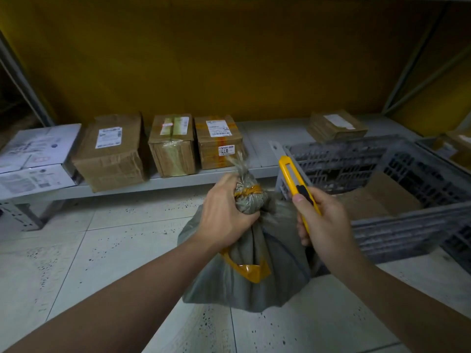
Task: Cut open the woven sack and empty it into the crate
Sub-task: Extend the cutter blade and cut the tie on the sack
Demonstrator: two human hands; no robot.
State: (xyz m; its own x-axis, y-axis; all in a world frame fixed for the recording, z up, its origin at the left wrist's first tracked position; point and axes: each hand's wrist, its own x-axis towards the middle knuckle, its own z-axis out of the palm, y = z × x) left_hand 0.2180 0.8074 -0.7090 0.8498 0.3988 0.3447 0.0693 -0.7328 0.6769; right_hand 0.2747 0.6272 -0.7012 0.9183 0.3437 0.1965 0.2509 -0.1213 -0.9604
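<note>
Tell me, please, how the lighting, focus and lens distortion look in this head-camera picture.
Head view: dim, warm light, the yellow back wall darkening upward; the wide-angle lens slants the grey metal shelf posts at both sides; the grey woven sack and yellow utility knife at centre are fairly sharp; fine label print on the brown cardboard boxes is soft; no strong glare.

"075", upside down, on a cardboard box's (216,159) sticker (226,150).

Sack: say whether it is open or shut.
Shut: yellow tape binds the bunched neck of the sack, gripped by the left hand.
</note>
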